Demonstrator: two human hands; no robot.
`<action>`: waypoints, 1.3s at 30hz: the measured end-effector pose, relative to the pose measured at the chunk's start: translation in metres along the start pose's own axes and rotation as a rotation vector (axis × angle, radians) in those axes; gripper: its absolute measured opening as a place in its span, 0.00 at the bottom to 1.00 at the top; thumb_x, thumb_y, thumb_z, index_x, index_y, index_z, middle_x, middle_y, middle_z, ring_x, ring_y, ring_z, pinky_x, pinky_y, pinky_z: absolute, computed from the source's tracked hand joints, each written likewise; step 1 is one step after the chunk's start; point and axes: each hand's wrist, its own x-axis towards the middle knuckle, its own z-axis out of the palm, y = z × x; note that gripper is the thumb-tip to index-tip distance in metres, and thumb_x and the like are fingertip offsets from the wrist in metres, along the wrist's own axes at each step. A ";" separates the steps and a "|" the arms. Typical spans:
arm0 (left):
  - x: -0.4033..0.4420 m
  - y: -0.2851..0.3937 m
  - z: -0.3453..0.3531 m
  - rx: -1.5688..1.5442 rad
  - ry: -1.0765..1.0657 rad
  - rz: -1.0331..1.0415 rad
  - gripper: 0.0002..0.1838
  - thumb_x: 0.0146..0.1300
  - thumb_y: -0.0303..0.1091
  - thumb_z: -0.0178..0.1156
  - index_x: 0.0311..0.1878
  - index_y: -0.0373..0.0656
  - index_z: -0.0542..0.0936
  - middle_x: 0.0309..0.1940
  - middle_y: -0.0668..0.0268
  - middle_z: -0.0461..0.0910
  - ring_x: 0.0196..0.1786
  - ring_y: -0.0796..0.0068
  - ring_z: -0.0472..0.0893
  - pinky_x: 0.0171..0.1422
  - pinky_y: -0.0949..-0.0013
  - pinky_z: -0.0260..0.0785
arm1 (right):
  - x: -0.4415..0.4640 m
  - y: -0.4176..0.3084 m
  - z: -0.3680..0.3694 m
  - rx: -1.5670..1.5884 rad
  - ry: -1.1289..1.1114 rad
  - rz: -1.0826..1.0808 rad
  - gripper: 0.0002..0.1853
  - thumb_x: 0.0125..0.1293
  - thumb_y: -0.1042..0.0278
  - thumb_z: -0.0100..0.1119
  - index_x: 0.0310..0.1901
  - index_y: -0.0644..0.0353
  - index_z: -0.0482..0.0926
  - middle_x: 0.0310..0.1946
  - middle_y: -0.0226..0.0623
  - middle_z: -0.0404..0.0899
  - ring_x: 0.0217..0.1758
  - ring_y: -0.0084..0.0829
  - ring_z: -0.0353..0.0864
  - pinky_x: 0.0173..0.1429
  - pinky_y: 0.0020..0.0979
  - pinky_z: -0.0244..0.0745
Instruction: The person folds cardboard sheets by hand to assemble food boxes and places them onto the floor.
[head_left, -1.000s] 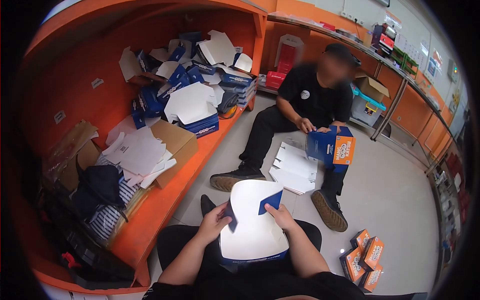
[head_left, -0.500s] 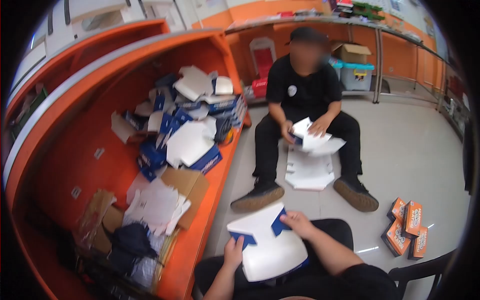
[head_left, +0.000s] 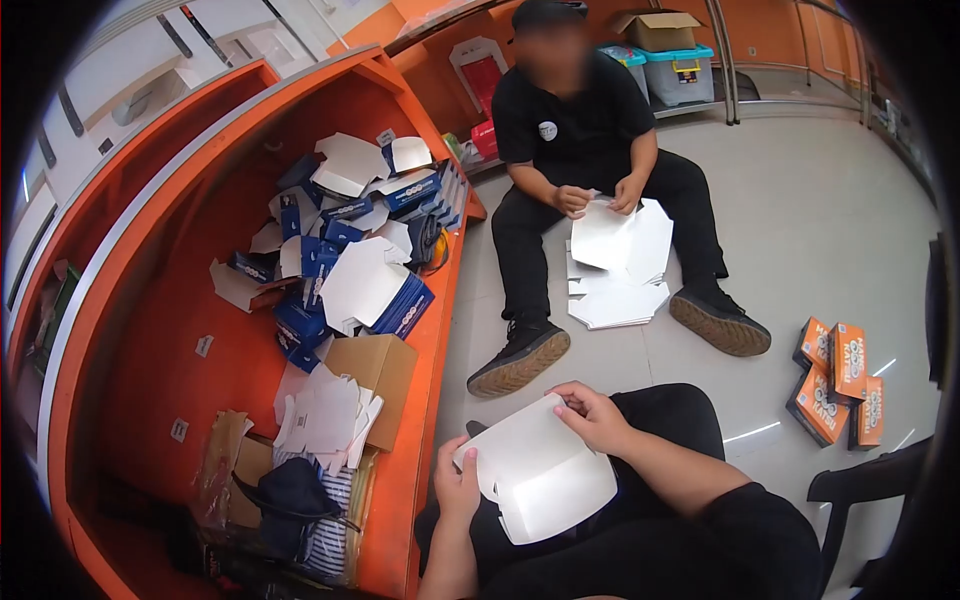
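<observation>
A partly folded cardboard box [head_left: 545,480], white inside, lies over my lap with its open side facing up. My left hand [head_left: 460,482] pinches its upper left corner, thumb on the white inner face. At the upper right corner my right hand [head_left: 592,418] grips the edge between thumb and fingers. Across from me a person [head_left: 580,130] in black sits on the floor, both hands on a white cardboard sheet [head_left: 610,238]. Beneath it, a stack of flat white sheets [head_left: 625,305] lies between that person's legs.
Left, an orange shelf [head_left: 405,460] bears blue-and-white boxes [head_left: 400,305], a brown carton [head_left: 378,375], white cardboard pieces [head_left: 322,412] and a dark bag [head_left: 290,500]. Several orange boxes [head_left: 848,362] lie on the floor at right, near a black chair [head_left: 875,480]. Lidded bins [head_left: 680,78] stand behind.
The view has turned and dropped. The blue side flaps on my box have folded out of sight, leaving white faces. The other person's blue-and-orange box has gone from view; a white sheet is now held.
</observation>
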 end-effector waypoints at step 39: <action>-0.013 0.046 -0.023 0.283 -0.325 0.360 0.07 0.57 0.38 0.57 0.34 0.48 0.80 0.26 0.70 0.79 0.32 0.67 0.79 0.38 0.66 0.66 | 0.010 -0.090 0.036 -1.197 -0.765 -0.218 0.10 0.62 0.59 0.52 0.39 0.53 0.78 0.35 0.31 0.80 0.39 0.31 0.79 0.49 0.33 0.66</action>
